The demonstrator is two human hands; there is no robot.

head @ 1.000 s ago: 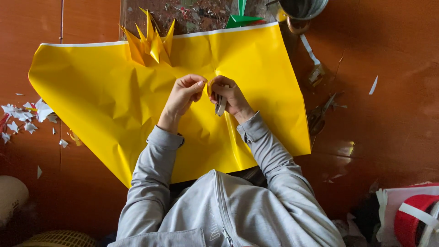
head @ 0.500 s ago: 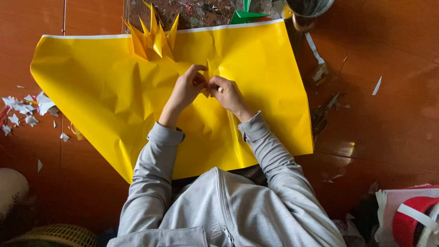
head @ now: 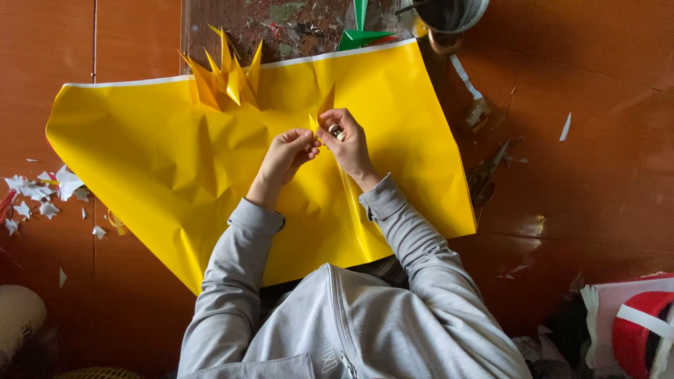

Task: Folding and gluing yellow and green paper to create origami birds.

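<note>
A large yellow paper sheet (head: 140,154) lies spread on the reddish-brown floor in front of me. Over its middle, my left hand (head: 288,151) and my right hand (head: 347,144) meet and pinch a small folded yellow paper piece (head: 324,105), whose pointed tip sticks up beyond my fingers. Something small and silvery shows at my right fingers; I cannot tell what it is. A cluster of finished yellow pointed pieces (head: 228,77) sits at the sheet's far edge, just beyond my hands.
Green folded paper (head: 361,31) and a metal pot (head: 449,14) lie past the sheet. Scissors (head: 484,175) rest right of it. White paper scraps (head: 42,189) litter the left. A red and white object (head: 642,323) sits at the lower right.
Both hands have moved a little farther out over the sheet. The folded piece has turned in my fingers, so its point now stands out above them.
</note>
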